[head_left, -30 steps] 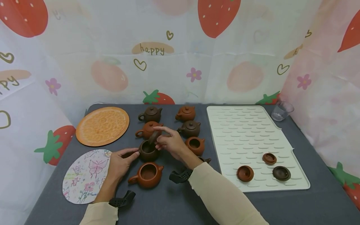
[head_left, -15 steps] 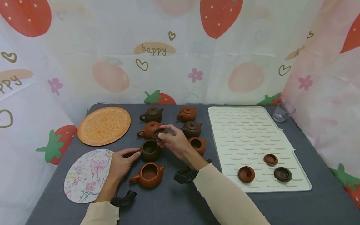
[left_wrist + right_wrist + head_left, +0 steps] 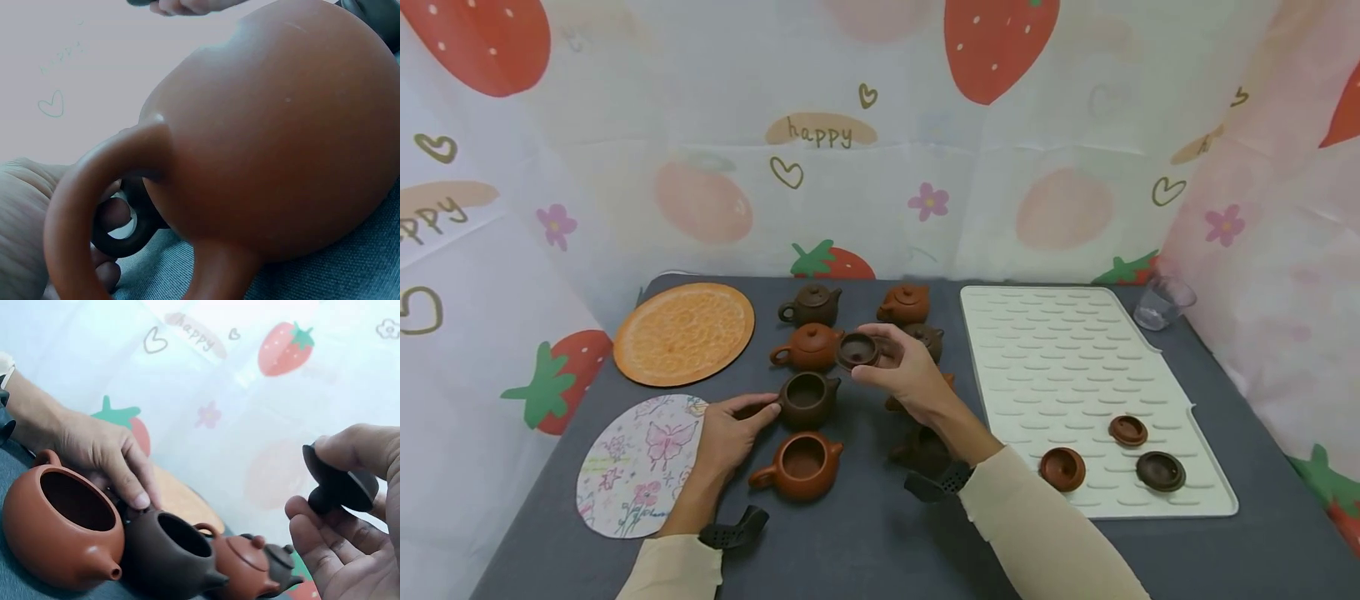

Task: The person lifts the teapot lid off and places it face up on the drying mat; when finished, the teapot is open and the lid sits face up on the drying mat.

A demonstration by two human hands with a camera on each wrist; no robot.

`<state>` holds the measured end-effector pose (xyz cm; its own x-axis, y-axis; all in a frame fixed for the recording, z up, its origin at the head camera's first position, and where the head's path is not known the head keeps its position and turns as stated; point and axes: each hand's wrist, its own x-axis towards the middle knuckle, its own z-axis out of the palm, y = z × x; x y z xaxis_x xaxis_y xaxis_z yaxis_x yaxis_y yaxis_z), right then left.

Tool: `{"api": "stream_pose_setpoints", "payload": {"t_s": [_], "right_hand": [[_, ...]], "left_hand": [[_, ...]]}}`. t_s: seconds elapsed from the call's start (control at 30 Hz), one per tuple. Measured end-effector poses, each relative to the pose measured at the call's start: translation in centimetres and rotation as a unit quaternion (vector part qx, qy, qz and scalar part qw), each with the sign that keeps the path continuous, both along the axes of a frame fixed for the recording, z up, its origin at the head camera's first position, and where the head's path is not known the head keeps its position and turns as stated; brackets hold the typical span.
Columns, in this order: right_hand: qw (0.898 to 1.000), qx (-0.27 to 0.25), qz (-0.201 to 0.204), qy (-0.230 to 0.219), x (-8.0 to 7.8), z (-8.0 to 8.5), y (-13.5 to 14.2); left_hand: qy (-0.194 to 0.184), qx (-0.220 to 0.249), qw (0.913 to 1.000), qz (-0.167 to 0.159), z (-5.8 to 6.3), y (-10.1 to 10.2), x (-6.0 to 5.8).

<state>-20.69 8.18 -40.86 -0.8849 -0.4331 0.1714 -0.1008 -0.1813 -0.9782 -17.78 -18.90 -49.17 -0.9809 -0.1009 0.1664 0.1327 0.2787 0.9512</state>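
My left hand (image 3: 730, 433) pinches the handle of a dark brown teapot (image 3: 808, 415), whose round mouth is uncovered. In the left wrist view, fingers reach that dark handle (image 3: 119, 247) behind a large reddish-brown teapot (image 3: 281, 144). Above and right of the dark teapot, my right hand (image 3: 917, 375) holds a dark teapot lid (image 3: 857, 350), its hollow underside facing up. The right wrist view shows the lid (image 3: 340, 484) between thumb and fingers, knob pointing down. Nearer the front sits a lidless reddish teapot (image 3: 808, 487). Behind the dark one stands a lidded reddish teapot (image 3: 811, 348).
A white ribbed mat (image 3: 1037, 358) on the right bears three upturned lids. My right arm partly covers the second row of teapots, including a dark one (image 3: 921, 450). At left lie an orange round mat (image 3: 685, 333) and a butterfly mat (image 3: 625, 467). A clear cup (image 3: 1161, 302) stands back right.
My right hand has carried the lid up and right, away from the dark teapot's mouth, and turned its underside upward. The left hand stays at the teapot's handle.
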Motion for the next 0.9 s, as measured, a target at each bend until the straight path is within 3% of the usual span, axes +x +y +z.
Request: {"api": "stream_pose_setpoints", "payload": {"t_s": [0.3, 0.37, 0.53, 0.63, 0.9], "right_hand": [[0.993, 0.070, -0.002, 0.097, 1.0, 1.8, 2.4], [0.990, 0.085, -0.008, 0.108, 1.3, 2.2, 3.0], [0.982, 0.135, -0.026, 0.133, 2.1, 3.1, 4.8], [0.977, 0.146, -0.033, 0.152, 2.5, 3.3, 6.0], [0.971, 0.154, -0.063, 0.170, 2.9, 3.3, 8.9]], "left_hand": [[0.013, 0.006, 0.9999, -0.005, -0.1, -0.3, 0.1], [0.012, 0.008, 0.9999, -0.008, 0.7, 0.0, 0.4], [0.007, 0.011, 0.9998, -0.013, 0.5, 0.0, 0.3], [0.005, 0.009, 0.9999, -0.010, -0.2, -0.2, 0.0], [-0.002, 0.005, 0.9999, -0.015, 2.7, 0.4, 1.3]]}}
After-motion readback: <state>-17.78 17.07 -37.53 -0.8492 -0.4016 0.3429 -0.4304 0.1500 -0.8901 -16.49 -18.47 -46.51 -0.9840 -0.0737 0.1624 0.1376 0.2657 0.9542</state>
